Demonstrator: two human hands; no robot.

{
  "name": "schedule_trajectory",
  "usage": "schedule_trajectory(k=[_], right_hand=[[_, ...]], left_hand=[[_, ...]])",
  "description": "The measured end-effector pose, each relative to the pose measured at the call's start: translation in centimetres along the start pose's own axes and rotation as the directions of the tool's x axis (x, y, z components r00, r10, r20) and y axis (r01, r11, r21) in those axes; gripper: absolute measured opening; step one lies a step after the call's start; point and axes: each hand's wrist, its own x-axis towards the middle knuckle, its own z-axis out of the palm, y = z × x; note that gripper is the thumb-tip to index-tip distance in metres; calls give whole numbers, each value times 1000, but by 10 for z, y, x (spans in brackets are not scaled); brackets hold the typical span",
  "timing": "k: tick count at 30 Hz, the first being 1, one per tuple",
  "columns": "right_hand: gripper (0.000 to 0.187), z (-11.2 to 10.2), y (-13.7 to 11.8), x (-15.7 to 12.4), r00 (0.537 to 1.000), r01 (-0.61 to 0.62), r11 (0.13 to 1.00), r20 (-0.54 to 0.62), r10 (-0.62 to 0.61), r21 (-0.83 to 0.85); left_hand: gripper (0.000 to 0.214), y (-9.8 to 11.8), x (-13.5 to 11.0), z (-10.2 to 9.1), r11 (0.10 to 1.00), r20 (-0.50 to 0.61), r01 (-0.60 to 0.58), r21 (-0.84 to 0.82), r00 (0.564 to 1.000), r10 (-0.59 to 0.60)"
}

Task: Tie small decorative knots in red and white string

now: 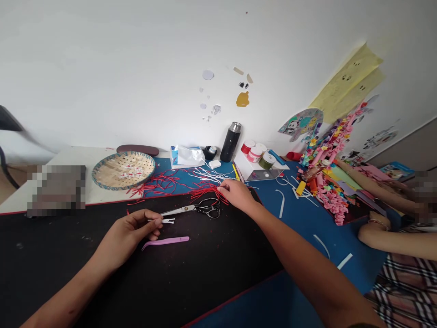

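Pinched in the fingers of my left hand (141, 225) is a short white cord (168, 221), its ends poking out to the right. Just below that hand, pink tweezers (170, 241) lie on the black mat (116, 291). Scissors (187, 209) with dark handles rest between my two hands. My right hand (237, 193) reaches to a heap of red cords (208, 191), its thumb and finger closed at the pile; what they grip is too small to make out. White cords (211, 174) lie just behind the red ones.
A woven basket (102, 171) holding small red and white pieces stands at the back left. Behind the cords are a tissue box (187, 157), a black flask (231, 142) and thread spools (268, 159). At right, a co-worker's arms (403, 241) lie near colourful paper flowers (336, 207).
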Motion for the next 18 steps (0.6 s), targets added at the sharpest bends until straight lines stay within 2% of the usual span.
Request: schedule_trajectory(k=[8, 12, 18], right_hand=[[26, 8, -1, 6, 997, -44, 992, 52, 51, -115], [18, 16, -1, 9, 996, -49, 992, 67, 58, -120], [12, 22, 3, 11, 998, -55, 996, 21, 57, -73]], left_hand=[[42, 0, 0, 0, 1000, 9, 4, 4, 1000, -4], [42, -2, 1, -1, 1000, 14, 4, 2, 1000, -4], [42, -4, 0, -1, 1000, 22, 12, -7, 1000, -12]])
